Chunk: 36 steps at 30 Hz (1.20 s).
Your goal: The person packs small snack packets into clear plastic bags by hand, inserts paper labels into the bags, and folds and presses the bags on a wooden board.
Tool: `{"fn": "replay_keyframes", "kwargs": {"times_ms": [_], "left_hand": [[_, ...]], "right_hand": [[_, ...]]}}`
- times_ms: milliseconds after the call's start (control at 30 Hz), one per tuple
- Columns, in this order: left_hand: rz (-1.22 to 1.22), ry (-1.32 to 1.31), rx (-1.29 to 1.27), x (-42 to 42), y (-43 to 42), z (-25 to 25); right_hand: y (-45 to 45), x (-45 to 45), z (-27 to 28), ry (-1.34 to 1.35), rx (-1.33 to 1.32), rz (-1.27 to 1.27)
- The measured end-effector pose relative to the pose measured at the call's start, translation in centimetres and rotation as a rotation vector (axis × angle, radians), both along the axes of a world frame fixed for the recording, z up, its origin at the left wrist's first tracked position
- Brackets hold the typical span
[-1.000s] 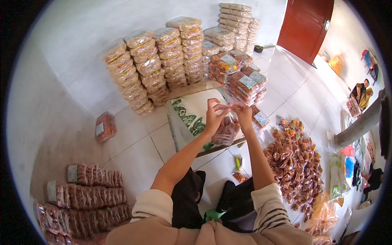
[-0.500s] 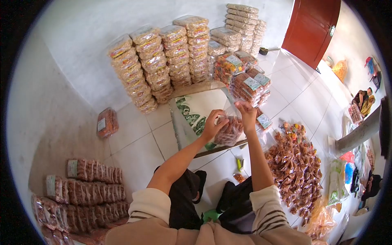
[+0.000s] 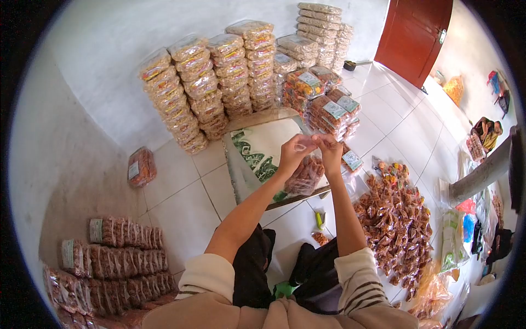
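Observation:
A clear plastic bag of brown snack packets stands on the near right part of a low table with a white and green top. My left hand and my right hand are close together above it, fingers pinched on the bag's gathered top. The fingertips hide part of the plastic there. Just right of my right hand lies a labelled pack of brown snacks. Below the table edge, a green stapler rests on the tiles beside a small snack packet.
Tall stacks of bagged snacks line the wall, with labelled packs at the table's far right. A heap of small brown packets covers the floor at right. Long packs lie at lower left. Another person sits far right.
My left hand has risen from the bag's side to its top and now meets my right hand there. The open bag mouth has been drawn together.

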<state>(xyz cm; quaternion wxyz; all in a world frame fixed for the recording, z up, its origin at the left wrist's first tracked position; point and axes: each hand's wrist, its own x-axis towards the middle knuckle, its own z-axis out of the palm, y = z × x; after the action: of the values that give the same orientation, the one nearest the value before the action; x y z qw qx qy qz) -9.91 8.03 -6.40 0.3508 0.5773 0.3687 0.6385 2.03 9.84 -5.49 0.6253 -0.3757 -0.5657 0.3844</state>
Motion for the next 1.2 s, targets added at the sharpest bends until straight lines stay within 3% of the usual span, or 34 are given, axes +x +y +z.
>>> {"fn": "replay_keyframes", "kwargs": {"times_ms": [67,133,200,267,367,467,633,867,1133,1200], "left_hand": [[-0.038,0.018,-0.032,0.3,-0.1,0.0],[0.001,0.065,-0.032,0.2,0.2,-0.1],[0.038,0.11,-0.032,0.0,0.3,0.2],[0.001,0.03,-0.142,-0.5,0.3,1.1],[-0.062,-0.053,-0.079,-1.4,1.9,0.4],[-0.071,-0.005,-0.093,-2.1,2.3,0.4],[-0.083,-0.01,-0.099,-1.8,2.4,0.3],[0.013,0.064,-0.133,-1.3,2.8,0.5],[0.339,0.172,0.099,-1.0,3.1,-0.1],[0.263,0.186,0.06,-1.3,2.6,-0.7]], "right_hand": [[0.3,0.4,-0.4,0.04,-0.046,0.044],[0.0,0.7,0.0,-0.147,-0.002,-0.008],[-0.5,1.0,0.4,-0.069,0.025,0.01],[-1.0,1.4,0.3,0.005,0.053,0.029],[-1.0,2.3,-2.8,-0.055,0.071,0.075],[-0.7,1.7,-4.1,-0.224,0.086,-0.012],[-0.9,-0.1,-4.0,-0.146,-0.018,-0.119],[-0.6,-2.0,-3.2,-0.153,-0.028,-0.294],[-0.3,-2.0,-2.9,-0.066,-0.113,-0.312],[-0.4,-1.9,-2.9,-0.049,-0.11,-0.301]]}}
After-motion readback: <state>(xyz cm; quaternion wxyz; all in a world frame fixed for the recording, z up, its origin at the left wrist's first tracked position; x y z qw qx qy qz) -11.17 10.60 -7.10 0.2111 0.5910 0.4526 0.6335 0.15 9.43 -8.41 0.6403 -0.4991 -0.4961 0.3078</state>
